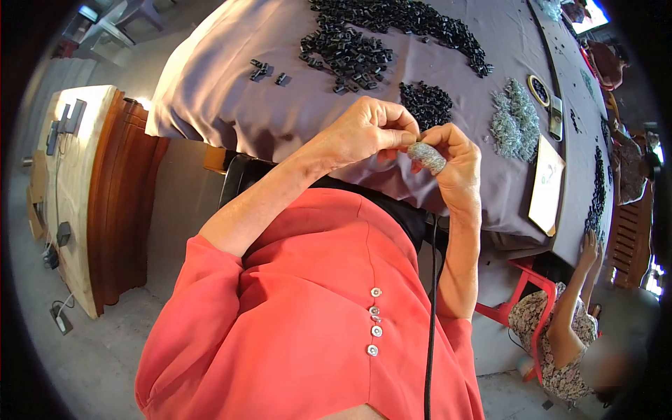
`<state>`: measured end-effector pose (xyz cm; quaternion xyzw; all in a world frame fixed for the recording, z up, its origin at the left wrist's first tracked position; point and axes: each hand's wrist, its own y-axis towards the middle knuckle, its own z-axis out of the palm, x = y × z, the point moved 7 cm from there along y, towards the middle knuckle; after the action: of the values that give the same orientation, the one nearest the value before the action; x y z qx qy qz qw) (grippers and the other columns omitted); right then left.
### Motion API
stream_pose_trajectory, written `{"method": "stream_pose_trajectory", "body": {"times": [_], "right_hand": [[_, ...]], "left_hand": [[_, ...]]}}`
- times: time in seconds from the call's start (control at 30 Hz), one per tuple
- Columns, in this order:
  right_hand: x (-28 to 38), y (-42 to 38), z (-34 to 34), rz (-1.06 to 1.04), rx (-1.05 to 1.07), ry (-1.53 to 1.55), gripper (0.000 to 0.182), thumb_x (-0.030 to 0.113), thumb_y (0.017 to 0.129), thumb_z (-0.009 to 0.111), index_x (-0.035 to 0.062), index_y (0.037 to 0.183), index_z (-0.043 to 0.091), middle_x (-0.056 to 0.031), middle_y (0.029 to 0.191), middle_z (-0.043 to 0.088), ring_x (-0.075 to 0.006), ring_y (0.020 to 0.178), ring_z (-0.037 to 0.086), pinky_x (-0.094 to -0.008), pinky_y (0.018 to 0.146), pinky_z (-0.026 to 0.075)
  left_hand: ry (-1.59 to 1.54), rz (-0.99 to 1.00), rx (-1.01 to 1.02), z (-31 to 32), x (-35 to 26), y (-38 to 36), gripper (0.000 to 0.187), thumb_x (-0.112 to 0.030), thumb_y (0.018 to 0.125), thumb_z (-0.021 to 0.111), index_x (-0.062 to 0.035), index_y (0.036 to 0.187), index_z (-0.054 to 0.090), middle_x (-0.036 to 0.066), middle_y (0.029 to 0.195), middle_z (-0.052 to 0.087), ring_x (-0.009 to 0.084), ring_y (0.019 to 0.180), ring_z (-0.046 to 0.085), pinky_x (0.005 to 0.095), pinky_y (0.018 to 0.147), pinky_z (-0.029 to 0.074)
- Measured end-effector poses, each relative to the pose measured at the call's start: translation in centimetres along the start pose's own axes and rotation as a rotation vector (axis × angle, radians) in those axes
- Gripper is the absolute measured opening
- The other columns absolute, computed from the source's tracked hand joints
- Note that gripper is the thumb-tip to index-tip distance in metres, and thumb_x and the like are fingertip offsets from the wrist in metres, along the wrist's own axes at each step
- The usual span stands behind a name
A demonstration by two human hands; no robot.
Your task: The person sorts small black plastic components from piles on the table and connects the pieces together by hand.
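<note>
My left hand [371, 133] and my right hand [458, 164] meet above the near edge of the cloth-covered table [280, 119]. The fingers of both are pinched together, and whatever small thing is between them is too small to make out. A grey speckled wrap [427, 158] covers what looks like my right thumb. Just beyond my hands lies a small pile of black pieces [426, 105]. A larger heap of black pieces [350, 56] spreads behind it, and a pile of clear, silvery pieces [516, 120] is to the right.
A tape roll [538, 91], a flat grey object [556, 117] and a pale card [546, 185] lie at the right. Another person [563, 329] sits beyond a red chair [525, 290], hands by more black pieces. A pale-topped wooden cabinet [115, 210] stands left.
</note>
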<state>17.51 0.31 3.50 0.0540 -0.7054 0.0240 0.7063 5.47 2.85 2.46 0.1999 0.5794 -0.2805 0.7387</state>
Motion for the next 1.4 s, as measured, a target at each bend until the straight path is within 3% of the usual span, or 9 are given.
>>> {"method": "stream_pose_trajectory", "body": {"times": [0.17,0.57,0.77,0.87,0.97,1.07,1.17,1.4], "right_hand": [[0.2,0.0,0.0,-0.066,0.052,0.197,0.012,-0.005,0.074,0.066,-0.0021,0.078,0.056,-0.0068,0.074,0.060,-0.0120,0.061,0.057,-0.0227,0.055,0.047],[0.3,-0.3,0.3,-0.032,0.046,0.228,0.017,-0.001,0.070,0.071,-0.0003,0.071,0.054,-0.0059,0.072,0.056,-0.0099,0.056,0.054,-0.0206,0.049,0.042],[1.1,-0.5,0.5,-0.102,0.047,0.115,0.022,0.000,0.067,0.074,0.0003,0.070,0.053,-0.0028,0.068,0.054,-0.0079,0.057,0.052,-0.0198,0.048,0.041],[1.2,-0.5,0.7,-0.161,0.067,-0.004,0.023,0.000,0.065,0.075,0.0009,0.069,0.052,-0.0020,0.068,0.053,-0.0069,0.058,0.051,-0.0196,0.049,0.041],[1.2,-0.7,0.7,-0.203,0.054,-0.111,0.023,-0.002,0.066,0.075,0.0012,0.070,0.052,-0.0017,0.070,0.054,-0.0066,0.058,0.050,-0.0196,0.049,0.041],[0.4,-0.3,0.5,-0.116,-0.036,-0.005,0.022,-0.002,0.067,0.074,0.0010,0.070,0.052,-0.0017,0.071,0.054,-0.0063,0.059,0.051,-0.0195,0.049,0.042],[0.3,-0.3,0.8,-0.121,-0.078,0.113,0.021,-0.003,0.068,0.072,0.0009,0.070,0.052,-0.0023,0.073,0.055,-0.0061,0.059,0.051,-0.0196,0.050,0.043],[0.2,-0.4,0.2,0.030,0.123,0.068,0.020,0.000,0.068,0.073,0.0018,0.068,0.053,-0.0017,0.066,0.056,-0.0058,0.055,0.051,-0.0186,0.047,0.040]], "left_hand": [[-0.119,0.045,0.024,0.3,-0.2,0.1,0.008,-0.007,0.085,0.056,-0.0002,0.084,0.060,0.002,0.072,0.059,0.0066,0.059,0.051,0.0198,0.050,0.040],[-0.118,0.065,0.057,0.7,-0.6,-0.1,0.001,-0.002,0.083,0.059,-0.0008,0.083,0.059,0.002,0.070,0.057,0.0063,0.058,0.049,0.0193,0.050,0.039],[-0.142,0.046,0.086,0.8,-0.9,-0.5,0.001,-0.001,0.081,0.060,-0.0017,0.082,0.060,0.000,0.070,0.056,0.0049,0.058,0.046,0.0182,0.050,0.037],[0.107,0.131,0.057,0.6,-1.6,-0.4,0.001,-0.002,0.081,0.060,-0.0021,0.081,0.061,-0.001,0.069,0.056,0.0041,0.057,0.046,0.0177,0.050,0.036],[0.026,0.037,0.081,0.4,-1.3,-0.6,0.002,-0.002,0.081,0.059,-0.0024,0.082,0.061,-0.001,0.070,0.057,0.0035,0.057,0.046,0.0177,0.050,0.037],[0.102,0.018,-0.043,0.1,-0.9,-0.4,0.003,-0.003,0.082,0.059,-0.0023,0.082,0.061,-0.001,0.070,0.058,0.0034,0.057,0.047,0.0176,0.050,0.037],[-0.045,0.008,-0.026,-0.2,-0.6,-0.2,0.003,-0.003,0.083,0.058,-0.0025,0.081,0.061,-0.001,0.070,0.058,0.0035,0.057,0.047,0.0178,0.051,0.038],[0.113,0.072,0.093,0.9,-1.1,-0.4,0.003,0.000,0.080,0.059,-0.0022,0.079,0.060,-0.001,0.070,0.058,0.0037,0.060,0.048,0.0183,0.053,0.038]]}}
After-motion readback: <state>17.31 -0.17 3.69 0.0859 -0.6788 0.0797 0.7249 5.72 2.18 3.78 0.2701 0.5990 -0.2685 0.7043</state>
